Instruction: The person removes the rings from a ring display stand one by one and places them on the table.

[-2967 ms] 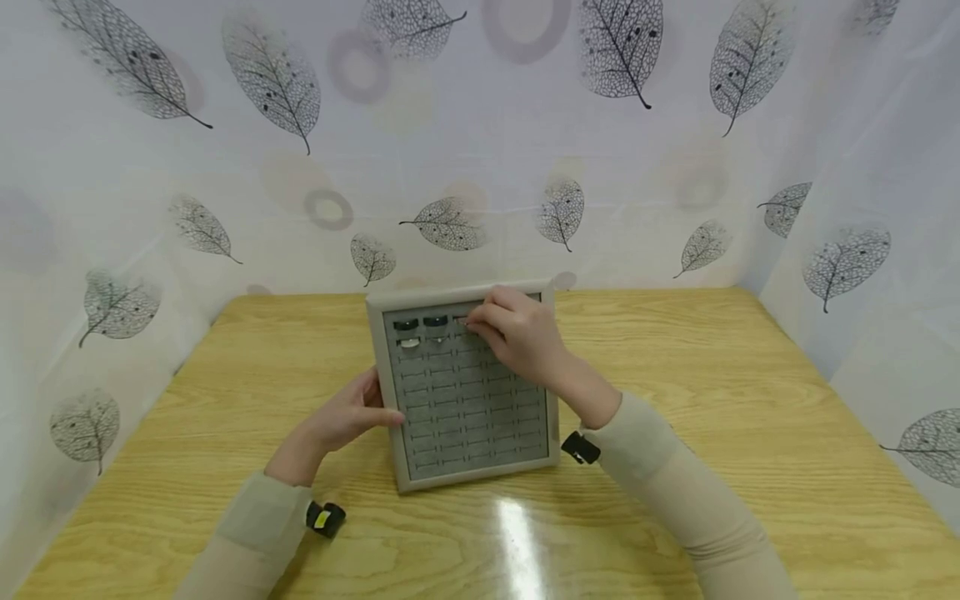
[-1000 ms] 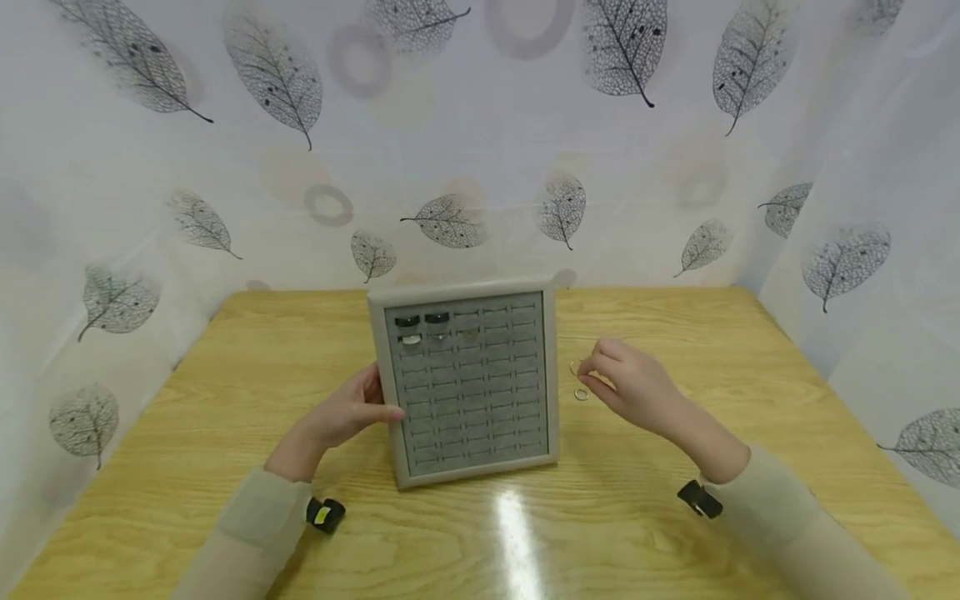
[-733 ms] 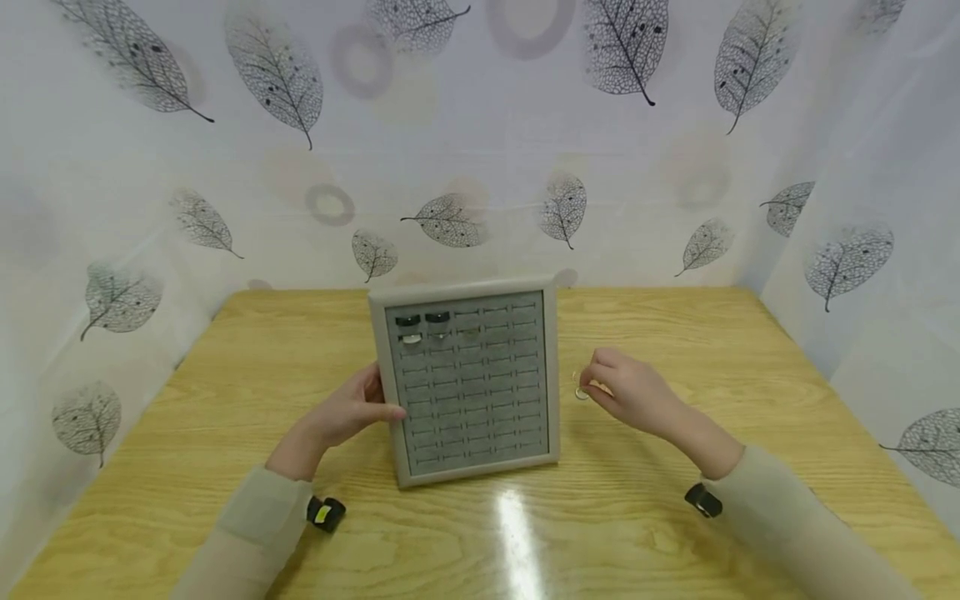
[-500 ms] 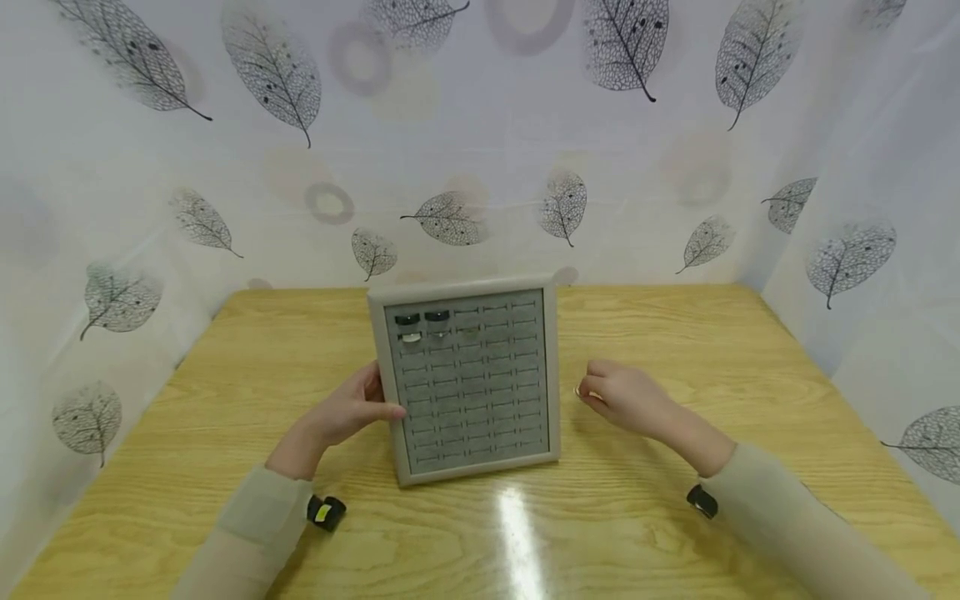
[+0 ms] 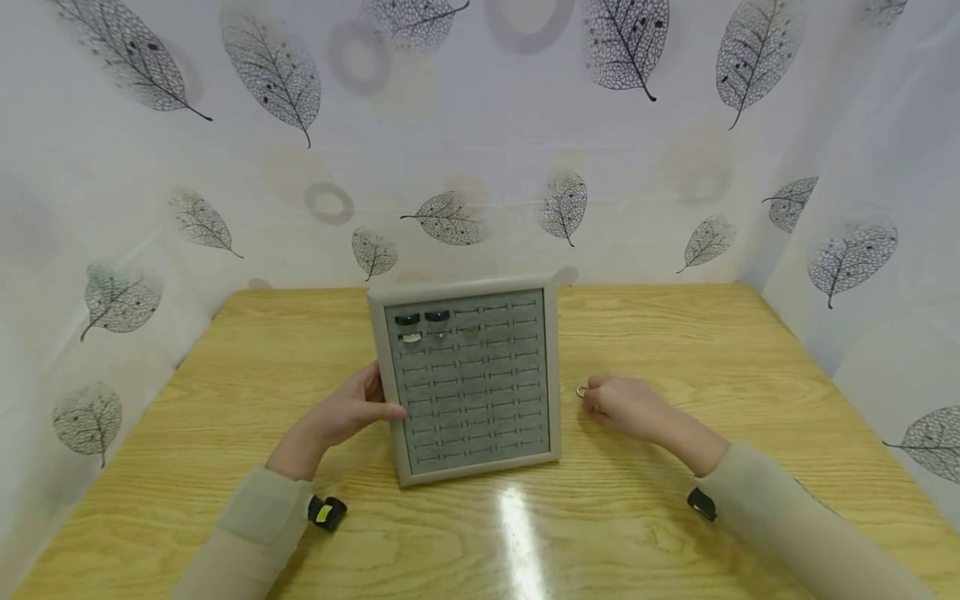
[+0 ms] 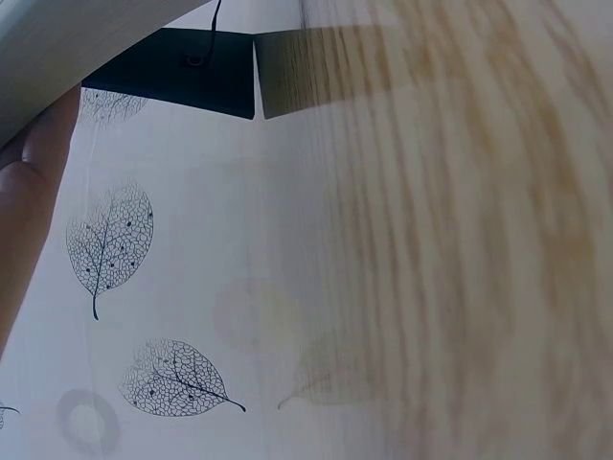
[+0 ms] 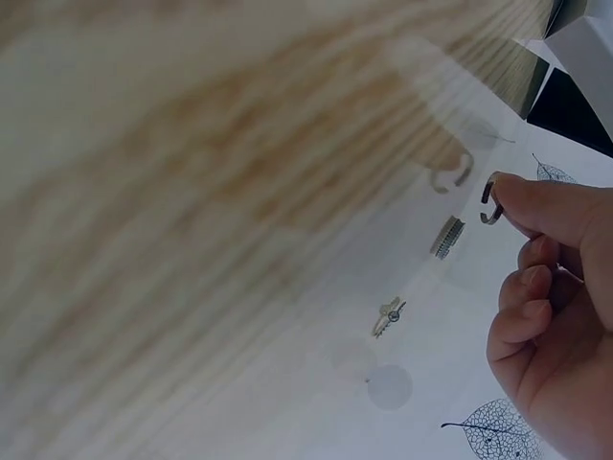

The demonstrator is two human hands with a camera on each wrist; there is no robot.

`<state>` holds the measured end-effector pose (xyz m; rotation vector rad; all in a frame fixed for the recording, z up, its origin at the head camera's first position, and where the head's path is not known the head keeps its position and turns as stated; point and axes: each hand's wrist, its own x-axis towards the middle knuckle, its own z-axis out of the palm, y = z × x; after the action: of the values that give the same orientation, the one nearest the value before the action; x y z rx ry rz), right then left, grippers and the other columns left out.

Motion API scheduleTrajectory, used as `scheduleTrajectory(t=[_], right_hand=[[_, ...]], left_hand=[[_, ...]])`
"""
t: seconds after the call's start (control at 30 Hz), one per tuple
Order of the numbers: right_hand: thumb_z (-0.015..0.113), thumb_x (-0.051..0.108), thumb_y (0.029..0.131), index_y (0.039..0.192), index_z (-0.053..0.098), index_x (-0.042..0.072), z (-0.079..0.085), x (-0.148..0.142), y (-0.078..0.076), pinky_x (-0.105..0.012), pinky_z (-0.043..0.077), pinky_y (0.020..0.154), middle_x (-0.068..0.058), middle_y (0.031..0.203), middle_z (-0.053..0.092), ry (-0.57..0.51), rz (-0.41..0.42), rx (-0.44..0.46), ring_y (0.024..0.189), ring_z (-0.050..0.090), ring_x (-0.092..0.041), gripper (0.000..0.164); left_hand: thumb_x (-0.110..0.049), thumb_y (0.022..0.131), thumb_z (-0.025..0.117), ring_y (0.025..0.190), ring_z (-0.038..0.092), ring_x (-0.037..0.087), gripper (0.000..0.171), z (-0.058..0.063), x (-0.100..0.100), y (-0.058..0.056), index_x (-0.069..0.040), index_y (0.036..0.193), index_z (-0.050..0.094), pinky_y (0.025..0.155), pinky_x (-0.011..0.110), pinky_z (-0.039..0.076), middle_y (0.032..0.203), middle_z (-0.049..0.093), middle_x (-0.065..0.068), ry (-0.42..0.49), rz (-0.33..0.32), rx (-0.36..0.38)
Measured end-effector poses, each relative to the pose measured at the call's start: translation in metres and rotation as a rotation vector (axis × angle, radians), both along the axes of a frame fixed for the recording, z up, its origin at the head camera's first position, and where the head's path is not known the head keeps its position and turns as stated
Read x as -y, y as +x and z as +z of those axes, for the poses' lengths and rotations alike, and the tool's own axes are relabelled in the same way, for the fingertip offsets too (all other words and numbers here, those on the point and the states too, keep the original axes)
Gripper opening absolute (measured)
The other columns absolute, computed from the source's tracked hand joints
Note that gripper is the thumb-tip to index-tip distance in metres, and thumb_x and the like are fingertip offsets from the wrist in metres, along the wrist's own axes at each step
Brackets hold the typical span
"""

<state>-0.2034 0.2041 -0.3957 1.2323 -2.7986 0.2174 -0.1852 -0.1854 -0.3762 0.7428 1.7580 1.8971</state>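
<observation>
Right hand [image 5: 630,408] has come down off the upper rows of the ring board [image 5: 553,375], where it was 3 s ago, to the table just right of it. Board and left hand [image 5: 345,412] stay about where they were.

Silver ring [image 7: 491,203]: at the right fingertips, low over the wood, pinched; other fingers curled into the palm. Two more rings near it in the right wrist view: banded ring [image 7: 447,237] and stone ring [image 7: 388,316].

Board: pale frame, grey slotted panel, five columns, lower edge on the table. Five pieces in it. Top row has two: first black ring [image 5: 407,320], second black ring [image 5: 437,317], leftmost slots. Second row has three: white-faced ring [image 5: 410,338], small ring [image 5: 440,334], faint ring [image 5: 468,330]. Ring count: eight in total across views.

Left hand grips the board's left side, thumb on the front, fingers going round behind.

Labels: yellow patch on the left wrist device [image 5: 327,513]; any print too small to read. Right wrist device [image 5: 702,503] is plain black from this side. Two devices, two pale sleeves [image 5: 251,517].

Further out: wood-grain table [image 5: 675,333], one glare streak near the front; white curtain [image 5: 495,125] on three sides, sixteen leaf prints in head view, some cropped.
</observation>
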Motion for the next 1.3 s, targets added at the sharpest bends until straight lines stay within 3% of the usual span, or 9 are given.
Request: scheduleTrajectory(t=[0.13, 0.27, 0.53, 0.77, 1.3], right_hand=[[0.068, 0.004, 0.071, 0.069, 0.066, 0.013, -0.0034, -0.0004, -0.0009, -0.022, 0.043, 0.051, 0.008, 0.068, 0.046, 0.008, 0.018, 0.026, 0.059, 0.049, -0.007, 0.01], [0.067, 0.004, 0.072, 0.065, 0.064, 0.015, -0.0045, -0.0004, -0.0006, -0.02, 0.036, 0.047, 0.009, 0.065, 0.04, 0.014, 0.029, 0.039, 0.054, 0.037, -0.004, 0.014], [0.068, 0.002, 0.07, 0.064, 0.062, 0.015, -0.0027, -0.0004, -0.0005, -0.018, 0.03, 0.045, 0.009, 0.062, 0.036, 0.024, 0.043, 0.027, 0.053, 0.03, -0.004, 0.016], [0.069, 0.007, 0.072, 0.063, 0.06, 0.017, -0.0025, -0.0019, -0.0009, -0.019, 0.028, 0.044, 0.009, 0.062, 0.034, 0.035, 0.052, 0.033, 0.052, 0.029, -0.005, 0.016], [0.071, 0.014, 0.073, 0.068, 0.066, 0.016, 0.0023, -0.0047, -0.0004, -0.018, 0.037, 0.046, 0.009, 0.064, 0.039, 0.01, 0.039, 0.034, 0.054, 0.036, -0.002, 0.007]], left_hand=[[-0.003, 0.081, 0.062, 0.112, 0.045, 0.021, 0.083, -0.0005, 0.0004, -0.0002, -0.005, 0.142, 0.007, 0.088, 0.035, 0.042, 0.131, 0.037, 0.015, -0.003, 0.004, 0.005], [-0.002, 0.081, 0.062, 0.113, 0.045, 0.021, 0.083, -0.0005, 0.0003, -0.0001, -0.006, 0.142, 0.006, 0.088, 0.035, 0.041, 0.132, 0.036, 0.015, 0.0, 0.003, 0.01], [-0.003, 0.082, 0.062, 0.114, 0.044, 0.022, 0.082, -0.0008, 0.0003, -0.0002, -0.007, 0.142, 0.007, 0.088, 0.035, 0.041, 0.133, 0.035, 0.016, -0.004, -0.001, 0.007], [-0.001, 0.082, 0.061, 0.114, 0.044, 0.023, 0.081, -0.0026, 0.0008, -0.001, -0.007, 0.142, 0.007, 0.088, 0.036, 0.041, 0.133, 0.035, 0.017, -0.001, -0.004, 0.003], [-0.004, 0.081, 0.063, 0.114, 0.044, 0.022, 0.082, -0.0016, 0.0005, -0.0004, -0.006, 0.142, 0.008, 0.088, 0.035, 0.041, 0.132, 0.036, 0.016, -0.004, 0.007, 0.005]])
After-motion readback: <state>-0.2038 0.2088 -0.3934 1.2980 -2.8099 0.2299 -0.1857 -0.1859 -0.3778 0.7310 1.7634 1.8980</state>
